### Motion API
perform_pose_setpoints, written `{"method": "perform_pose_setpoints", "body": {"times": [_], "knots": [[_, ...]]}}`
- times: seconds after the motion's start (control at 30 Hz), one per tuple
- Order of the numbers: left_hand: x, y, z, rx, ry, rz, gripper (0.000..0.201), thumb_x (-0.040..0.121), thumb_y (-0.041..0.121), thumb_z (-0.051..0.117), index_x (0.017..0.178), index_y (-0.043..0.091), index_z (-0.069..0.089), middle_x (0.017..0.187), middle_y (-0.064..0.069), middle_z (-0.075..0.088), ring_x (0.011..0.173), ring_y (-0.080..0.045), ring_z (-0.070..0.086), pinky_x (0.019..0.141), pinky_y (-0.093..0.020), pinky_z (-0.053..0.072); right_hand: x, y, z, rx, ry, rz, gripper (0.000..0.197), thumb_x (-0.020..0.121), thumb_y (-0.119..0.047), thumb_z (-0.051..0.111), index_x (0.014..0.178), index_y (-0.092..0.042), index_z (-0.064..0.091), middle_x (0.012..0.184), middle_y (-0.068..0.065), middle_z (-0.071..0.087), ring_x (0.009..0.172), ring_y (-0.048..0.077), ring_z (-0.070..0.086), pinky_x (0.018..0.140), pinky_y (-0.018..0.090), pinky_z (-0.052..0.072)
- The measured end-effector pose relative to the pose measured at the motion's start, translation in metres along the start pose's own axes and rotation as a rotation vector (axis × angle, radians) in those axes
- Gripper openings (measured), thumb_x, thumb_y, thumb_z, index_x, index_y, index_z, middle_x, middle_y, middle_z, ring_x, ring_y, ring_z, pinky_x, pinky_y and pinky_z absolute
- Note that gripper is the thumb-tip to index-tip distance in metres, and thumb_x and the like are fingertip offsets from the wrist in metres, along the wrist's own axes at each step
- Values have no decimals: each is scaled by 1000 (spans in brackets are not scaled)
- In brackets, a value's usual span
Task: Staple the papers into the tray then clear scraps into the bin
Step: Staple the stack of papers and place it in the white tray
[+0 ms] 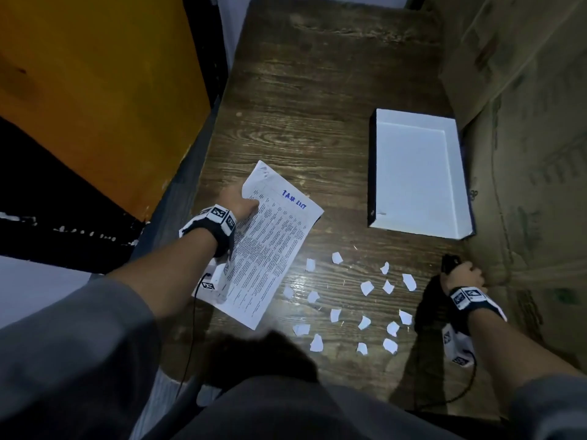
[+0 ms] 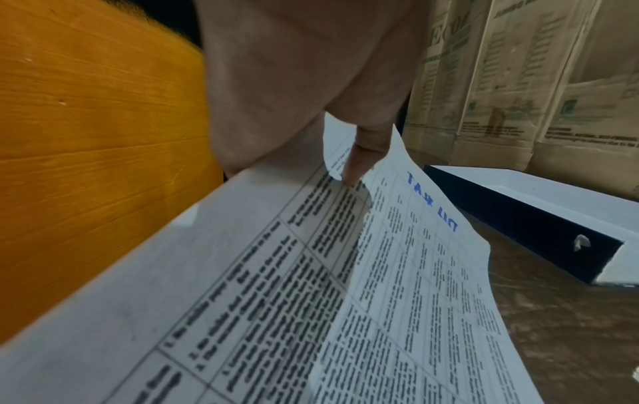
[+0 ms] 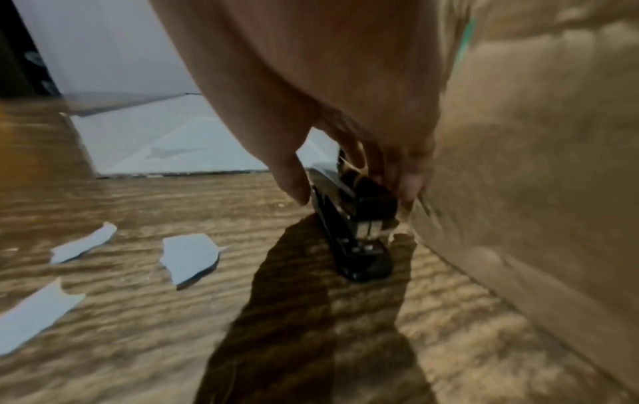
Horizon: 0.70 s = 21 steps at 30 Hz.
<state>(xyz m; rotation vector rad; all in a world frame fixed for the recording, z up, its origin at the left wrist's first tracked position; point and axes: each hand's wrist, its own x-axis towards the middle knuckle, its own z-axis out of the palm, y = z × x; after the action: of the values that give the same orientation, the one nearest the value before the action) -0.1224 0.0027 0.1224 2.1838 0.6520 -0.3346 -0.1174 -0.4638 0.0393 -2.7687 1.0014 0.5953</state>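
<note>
Printed papers headed in blue ink lie at the left of the wooden table. My left hand pinches their far left edge, thumb on top; in the left wrist view the top sheet curls up off the one below, beside my thumb. My right hand grips a black stapler at the table's right edge; the right wrist view shows the fingers curled around the stapler, its nose touching the table. A white tray with dark outer walls stands empty at the back right.
Several torn white paper scraps lie scattered on the table between the papers and the stapler. Brown paper or cardboard covers the wall on the right. An orange wooden panel stands to the left. No bin is in view.
</note>
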Motion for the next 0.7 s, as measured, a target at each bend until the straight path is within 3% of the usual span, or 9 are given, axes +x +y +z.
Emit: {"method": "perform_pose_setpoints", "body": {"times": [0.1,0.2,0.3,0.37,0.43,0.5,0.6,0.63,0.7], "knots": [[-2,4,2,11,0,-4,40,74,10,65,114,10,66,111,-13,72,101,-31,67,89,-41,56,19,4,17,14,-46,-17,60,85,-15,65,130,12,36,134,35,40,123,50,41,104,52,35],[-5,5,3,37,-11,29,41,75,11,66,116,13,63,112,-10,72,101,-27,67,88,-38,55,58,15,39,53,-3,-84,53,77,-14,66,119,13,48,119,36,53,112,50,54,92,54,48],[-8,9,2,6,-39,80,48,75,7,64,121,20,54,111,-5,69,96,-23,65,86,-37,54,-8,-7,-6,311,124,-61,51,83,-6,67,120,18,42,118,40,52,112,50,53,89,52,45],[-10,13,0,12,-56,122,60,73,8,62,125,31,47,111,-2,70,96,-24,66,86,-40,55,-48,-25,-25,673,161,-138,49,87,-5,64,125,12,38,119,35,54,112,43,56,94,45,43],[-13,15,-3,41,-78,166,70,71,7,61,130,40,41,111,-1,70,95,-24,67,84,-40,56,-77,-51,-37,1105,26,-271,52,85,-4,66,126,-8,33,111,18,58,106,31,59,96,40,44],[-16,19,-5,84,-94,202,74,71,6,61,132,41,37,110,-3,70,93,-25,67,82,-38,56,-98,-82,-43,1378,-116,-354,55,81,-3,69,119,-24,35,99,5,59,92,22,61,89,40,49],[-22,21,-8,100,-90,231,73,73,5,60,133,40,37,110,-4,70,91,-27,68,82,-40,56,-133,-149,-52,1651,-366,-433,31,82,3,66,97,-21,53,83,4,58,63,13,64,63,32,57],[-24,21,-9,95,-89,238,70,75,5,59,132,40,38,111,-4,70,92,-27,68,84,-42,56,-145,-171,-55,1702,-413,-441,25,82,3,67,90,-18,55,79,4,59,60,12,64,61,32,56],[-28,20,-11,80,-101,267,65,76,8,56,129,39,38,112,-5,70,95,-28,68,86,-47,56,-164,-209,-56,1788,-452,-436,21,81,1,70,87,-13,56,80,6,63,67,13,66,71,37,57]]}}
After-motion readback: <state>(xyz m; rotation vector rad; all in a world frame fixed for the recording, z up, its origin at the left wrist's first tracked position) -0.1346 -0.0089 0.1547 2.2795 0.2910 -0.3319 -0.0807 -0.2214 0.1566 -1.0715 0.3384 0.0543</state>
